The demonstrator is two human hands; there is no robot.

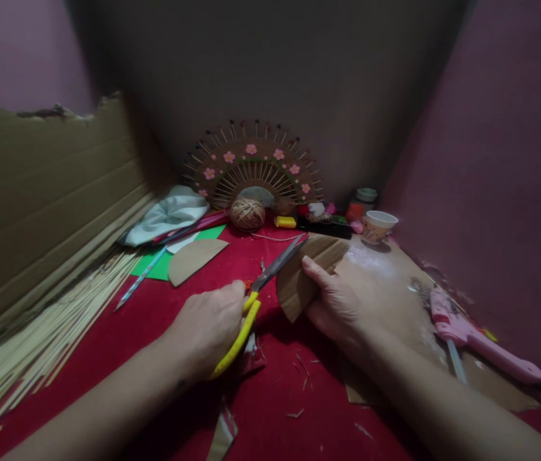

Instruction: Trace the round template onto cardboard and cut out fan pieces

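Note:
My left hand point(215, 326) is closed round the yellow handles of a pair of scissors point(277, 267), whose blades point up and to the right. The blades lie along the left edge of a brown cardboard piece point(294, 288) with a curved edge. Gripping that cardboard from the right is my right hand point(340, 304), thumb on top and fingers hidden beneath it. Another half-round cardboard piece point(196, 259) rests on green paper point(155, 264) to the left. Thin cardboard trimmings point(222, 435) are scattered on the red cloth point(270, 416) below my hands.
A decorated stick fan point(253, 153) stands at the back behind a twine ball point(247, 214). Bamboo sticks point(59, 333) and a striped pencil point(143, 278) lie left. On the right are a paper cup point(378, 225), a cardboard sheet point(390, 288) and a pink glue gun point(479, 339).

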